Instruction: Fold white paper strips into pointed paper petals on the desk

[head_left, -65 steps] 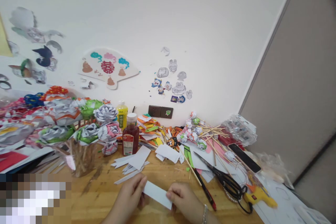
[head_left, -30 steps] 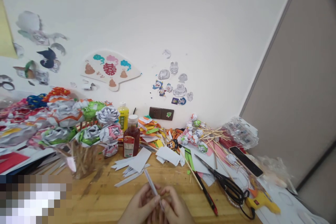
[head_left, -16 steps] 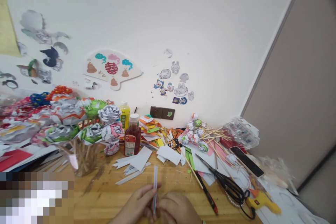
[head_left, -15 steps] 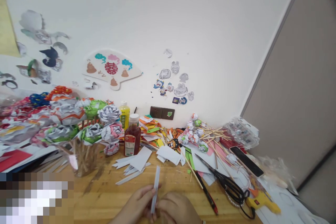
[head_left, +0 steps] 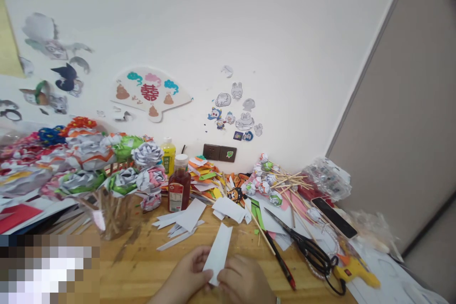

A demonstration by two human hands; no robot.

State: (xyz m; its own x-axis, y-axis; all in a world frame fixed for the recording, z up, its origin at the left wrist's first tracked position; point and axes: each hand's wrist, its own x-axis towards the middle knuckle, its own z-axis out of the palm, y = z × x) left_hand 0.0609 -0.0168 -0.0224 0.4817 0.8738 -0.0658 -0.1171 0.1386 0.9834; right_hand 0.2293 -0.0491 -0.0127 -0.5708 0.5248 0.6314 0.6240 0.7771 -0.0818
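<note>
A white paper strip [head_left: 219, 252], wider at its upper end, stands tilted between my two hands, its flat face towards me. My left hand [head_left: 192, 271] pinches its lower left edge, the thumb lying on the paper. At the lower right edge, my right hand [head_left: 242, 277] grips the same strip with bent fingers. Part of the fingers behind the paper is hidden. Just beyond my hands, cut white paper pieces [head_left: 190, 216] lie loose on the wooden table [head_left: 142, 259], with more folded white paper [head_left: 230, 209] to their right.
Paper flowers [head_left: 123, 180] stand in a clear vase at left. A red-brown bottle [head_left: 179, 187] and a yellow bottle [head_left: 168, 156] stand behind. At right lie black scissors [head_left: 313, 254], a pen [head_left: 285, 268], a phone [head_left: 335, 217], a yellow glue gun [head_left: 358, 271] and small flowers on sticks [head_left: 265, 183].
The paper strip, seen narrow and nearly edge-on before, now shows its broad face. My left fingers have curled behind it, and my right hand has come up to its lower edge.
</note>
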